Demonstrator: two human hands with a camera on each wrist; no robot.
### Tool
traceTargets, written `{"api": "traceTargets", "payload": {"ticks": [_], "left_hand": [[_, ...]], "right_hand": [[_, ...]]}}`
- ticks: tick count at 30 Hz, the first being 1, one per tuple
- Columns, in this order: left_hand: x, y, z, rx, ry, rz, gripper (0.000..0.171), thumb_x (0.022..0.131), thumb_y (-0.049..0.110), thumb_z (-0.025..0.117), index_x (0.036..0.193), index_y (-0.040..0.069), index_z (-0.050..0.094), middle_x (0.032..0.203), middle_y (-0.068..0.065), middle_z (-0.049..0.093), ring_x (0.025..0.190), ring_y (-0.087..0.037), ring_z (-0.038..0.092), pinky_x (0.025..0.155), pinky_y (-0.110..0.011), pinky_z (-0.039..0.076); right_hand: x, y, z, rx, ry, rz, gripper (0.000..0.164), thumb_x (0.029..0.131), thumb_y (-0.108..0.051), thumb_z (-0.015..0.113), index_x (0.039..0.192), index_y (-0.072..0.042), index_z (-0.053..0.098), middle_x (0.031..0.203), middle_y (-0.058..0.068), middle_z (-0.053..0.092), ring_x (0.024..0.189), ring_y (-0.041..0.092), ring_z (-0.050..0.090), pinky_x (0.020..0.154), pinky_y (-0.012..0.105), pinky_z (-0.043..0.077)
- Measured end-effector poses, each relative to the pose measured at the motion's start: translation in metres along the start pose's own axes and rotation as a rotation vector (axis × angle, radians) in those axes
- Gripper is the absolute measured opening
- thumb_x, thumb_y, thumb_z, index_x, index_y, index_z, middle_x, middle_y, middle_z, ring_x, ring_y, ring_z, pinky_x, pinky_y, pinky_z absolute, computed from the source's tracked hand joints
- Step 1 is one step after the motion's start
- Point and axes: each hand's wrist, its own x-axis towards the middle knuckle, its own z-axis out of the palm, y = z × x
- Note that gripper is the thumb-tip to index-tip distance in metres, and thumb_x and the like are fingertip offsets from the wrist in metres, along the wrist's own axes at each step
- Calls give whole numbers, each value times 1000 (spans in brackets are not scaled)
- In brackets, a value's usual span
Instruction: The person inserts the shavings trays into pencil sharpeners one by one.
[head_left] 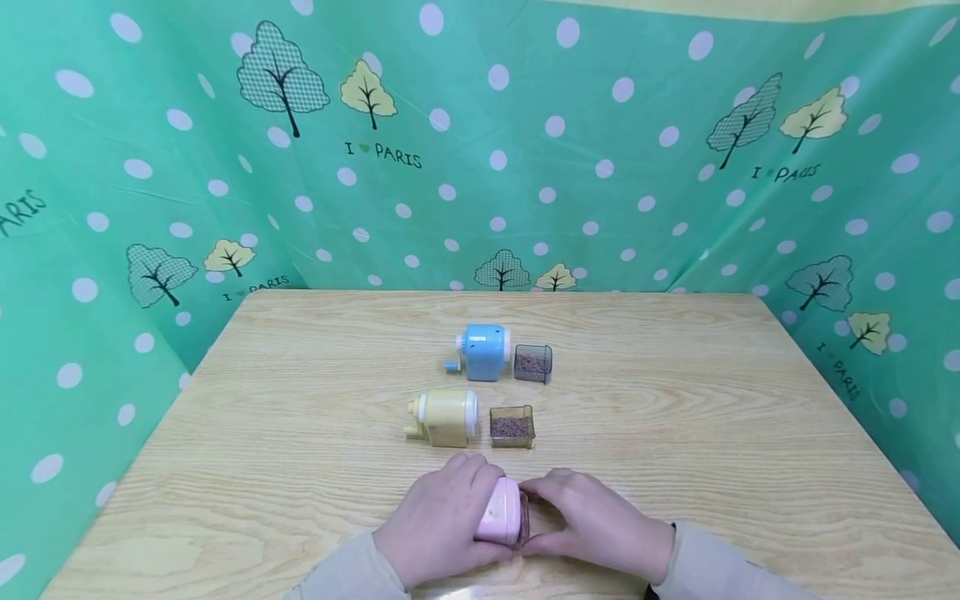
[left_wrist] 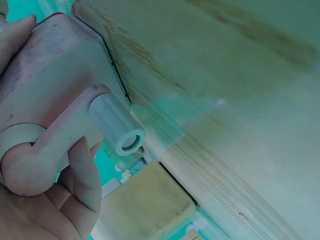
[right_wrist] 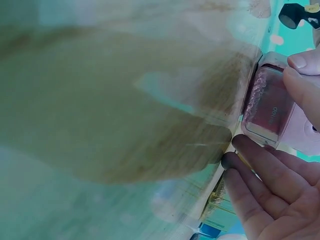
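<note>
A pink hand-crank pencil sharpener [head_left: 498,512] stands on the near part of the table. My left hand [head_left: 442,518] grips its body from the left, and the crank [left_wrist: 117,125] shows beside the fingers in the left wrist view. On the sharpener's right end is a clear shavings drawer [right_wrist: 267,107] with shavings visible inside. My right hand [head_left: 596,521] holds this drawer between thumb and fingers, thumb on the near side and fingertips at the far edge.
Beyond the hands stands a yellow sharpener [head_left: 447,417] with its drawer of shavings [head_left: 512,429] out to its right. Farther back, a blue sharpener [head_left: 486,352] has a similar drawer [head_left: 532,365] beside it. A green patterned cloth [head_left: 525,200] hangs around the wooden table [head_left: 675,400].
</note>
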Motion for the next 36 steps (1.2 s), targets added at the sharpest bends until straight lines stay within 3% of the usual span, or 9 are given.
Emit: {"api": "traceTargets", "payload": {"ticks": [10, 20, 36], "left_hand": [[0, 0, 1, 12, 16, 12, 63, 68, 56, 80, 107, 11, 61, 93, 5, 57, 80, -7, 48, 57, -19, 47], [0, -1, 2, 14, 25, 11, 64, 67, 57, 80, 108, 11, 61, 94, 4, 57, 80, -8, 49, 58, -20, 49], [1, 0, 0, -3, 1, -5, 63, 68, 59, 78, 107, 12, 61, 95, 4, 58, 81, -7, 47, 59, -19, 48]], "right_hand": [[1, 0, 1, 5, 11, -6, 66, 81, -55, 69, 117, 0, 72, 107, 5, 75, 97, 12, 67, 84, 33, 58], [7, -2, -1, 32, -30, 24, 62, 80, -50, 74, 115, 1, 73, 106, 5, 75, 95, 11, 67, 83, 31, 58], [11, -5, 1, 53, -36, 27, 60, 79, -50, 74, 115, -2, 73, 103, 2, 75, 93, 6, 65, 81, 28, 57]]}}
